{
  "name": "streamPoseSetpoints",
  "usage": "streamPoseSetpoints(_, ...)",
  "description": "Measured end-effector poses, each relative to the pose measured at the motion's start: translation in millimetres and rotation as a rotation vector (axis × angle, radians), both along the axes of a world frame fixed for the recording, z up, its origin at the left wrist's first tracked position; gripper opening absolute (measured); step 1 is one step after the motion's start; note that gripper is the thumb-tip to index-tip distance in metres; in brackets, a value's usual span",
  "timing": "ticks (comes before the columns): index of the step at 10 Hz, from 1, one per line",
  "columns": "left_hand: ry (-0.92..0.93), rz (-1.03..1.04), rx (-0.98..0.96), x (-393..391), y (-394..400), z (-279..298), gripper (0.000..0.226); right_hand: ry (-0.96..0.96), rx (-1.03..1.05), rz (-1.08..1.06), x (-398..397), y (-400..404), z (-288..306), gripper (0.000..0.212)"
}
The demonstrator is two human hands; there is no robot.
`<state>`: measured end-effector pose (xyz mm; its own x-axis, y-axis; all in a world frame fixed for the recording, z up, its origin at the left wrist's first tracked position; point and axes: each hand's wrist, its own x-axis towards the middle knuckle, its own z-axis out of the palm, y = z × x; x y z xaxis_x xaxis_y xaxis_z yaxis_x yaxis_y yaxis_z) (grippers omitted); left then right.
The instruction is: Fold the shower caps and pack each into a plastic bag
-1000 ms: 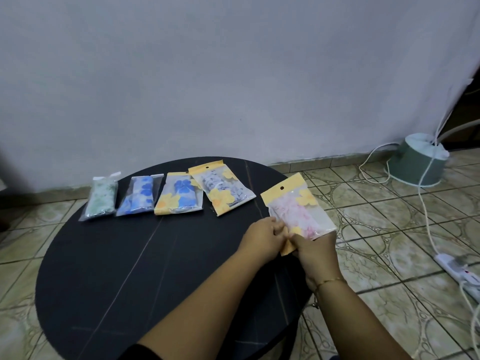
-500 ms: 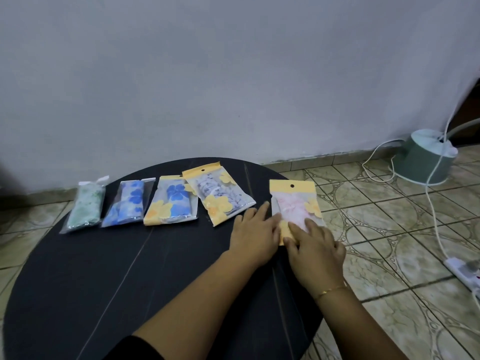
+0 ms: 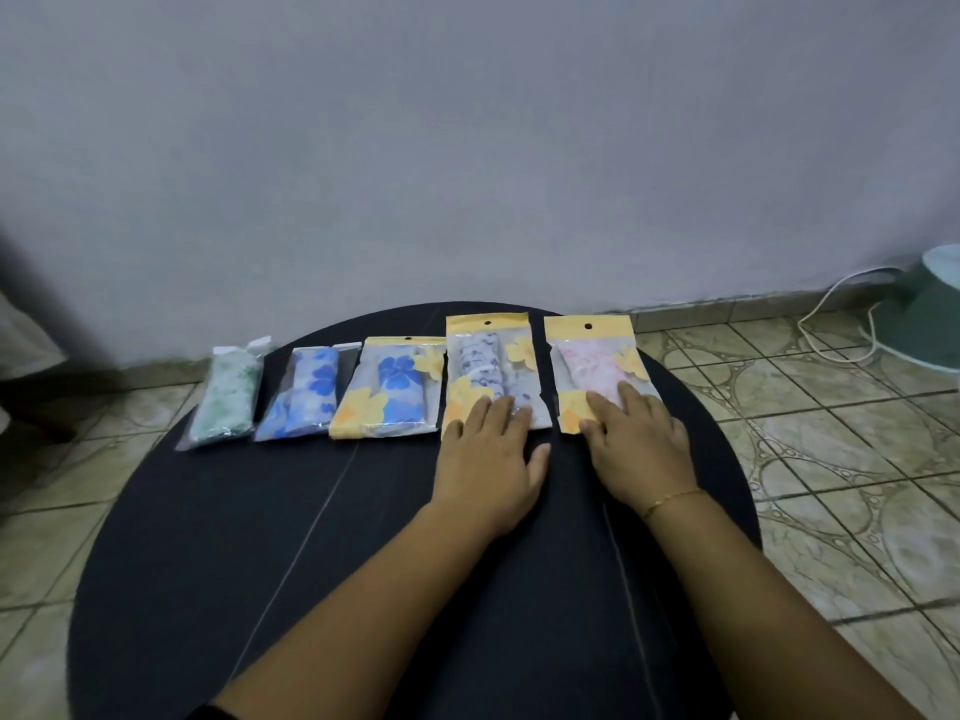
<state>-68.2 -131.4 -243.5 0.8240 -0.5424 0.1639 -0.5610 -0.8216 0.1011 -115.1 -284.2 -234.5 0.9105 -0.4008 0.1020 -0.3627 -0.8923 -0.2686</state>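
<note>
Several packed shower caps lie in a row across the far side of the round black table (image 3: 260,537). From the left: a green cap bag (image 3: 226,394), a blue flower bag (image 3: 306,392), a blue and yellow bag (image 3: 387,389), a purple-print bag (image 3: 491,366) and a pink cap bag (image 3: 592,363). My left hand (image 3: 488,459) lies flat with straight fingers on the near end of the purple-print bag. My right hand (image 3: 636,444) presses flat on the near end of the pink bag.
A grey wall stands close behind the table. Tiled floor surrounds it. At the far right a teal round base (image 3: 935,314) sits on the floor with a white cable (image 3: 826,324) looping beside it.
The pink bag went from held in both hands at the table's right edge to lying flat in the row. My left hand shifted onto the purple-print bag, which now lies straight.
</note>
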Motion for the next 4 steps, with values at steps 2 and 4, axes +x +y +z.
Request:
streamPoseSetpoints(2,-0.087,-0.02,-0.074,-2.6,1.9,-5.7,0.074,0.008,-0.017,0.022,8.4,3.0,-1.1,0.046)
streamPoseSetpoints(4,-0.189,-0.01,-0.157,-6.7,8.1,-6.4,0.053,-0.167,0.002,-0.021,4.0,3.9,3.4,0.049)
